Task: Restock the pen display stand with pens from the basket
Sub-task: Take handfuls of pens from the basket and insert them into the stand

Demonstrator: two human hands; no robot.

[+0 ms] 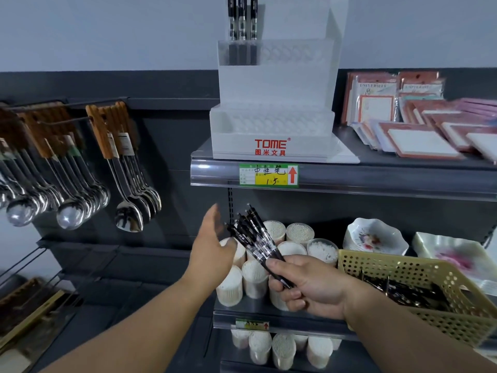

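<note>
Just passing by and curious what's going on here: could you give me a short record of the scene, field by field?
Right hand: grips a bunch of black pens
Left hand: open, just left of that bunch
Display stand: white, on the upper shelf, three pens upright in an upper tier
Basket: tan, at right, more pens inside

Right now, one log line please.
right hand: grips pen bundle; left hand: open, beside bundle; stand: three pens top left; basket: at right

"TOME" on pen display stand (271,87); price tag (268,175) perhaps reads "15"
</note>
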